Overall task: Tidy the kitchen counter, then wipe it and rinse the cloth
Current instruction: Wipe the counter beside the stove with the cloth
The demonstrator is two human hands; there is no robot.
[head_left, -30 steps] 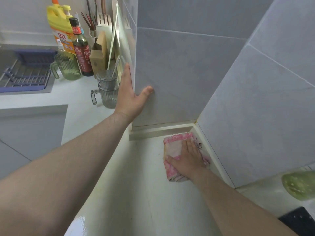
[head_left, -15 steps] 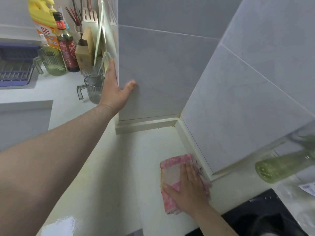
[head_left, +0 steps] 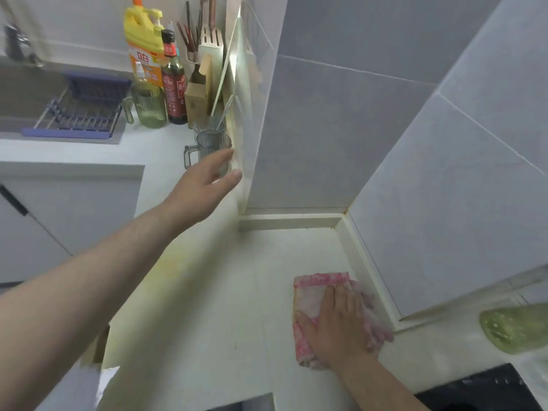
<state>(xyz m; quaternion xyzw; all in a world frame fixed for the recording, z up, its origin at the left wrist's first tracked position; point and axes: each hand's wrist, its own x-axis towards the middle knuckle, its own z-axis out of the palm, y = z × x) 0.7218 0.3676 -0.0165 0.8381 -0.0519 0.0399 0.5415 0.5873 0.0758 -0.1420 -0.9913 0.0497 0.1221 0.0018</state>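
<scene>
right hand [head_left: 341,324]: flat, palm down, fingers straight and close together on the pink cloth [head_left: 311,292], pressing it onto the surface [head_left: 207,292]; no curl round it, thumb lies along the cloth's left side

cloth: folded to a rough rectangle, lying flat on the pale surface; its right side is just beside the raised trim [head_left: 370,271] at the foot of the right wall [head_left: 444,188], and its far edge is well short of the corner where the trims meet

left hand [head_left: 204,188]: arm stretched forward, fingers straight and loosely spread, holding nothing; fingertips sit at the outer corner edge of the back wall [head_left: 326,129]; contact can't be confirmed, that patch is blurred

just behind the left hand: grey ribbed mug [head_left: 212,143] upright on the surface, handle to the left

further back, clustered by the wall: green ribbed jug [head_left: 149,106], dark sauce bottle [head_left: 173,84] with red label, yellow detergent bottle [head_left: 142,46], pale knife block [head_left: 210,46], chopsticks [head_left: 186,34] standing upright

far left: sink [head_left: 23,93] with a purple rack [head_left: 86,114] in it

lower right: corner of a black hob [head_left: 489,390]; above it a blurred green object [head_left: 513,330], can't tell what it is
</scene>
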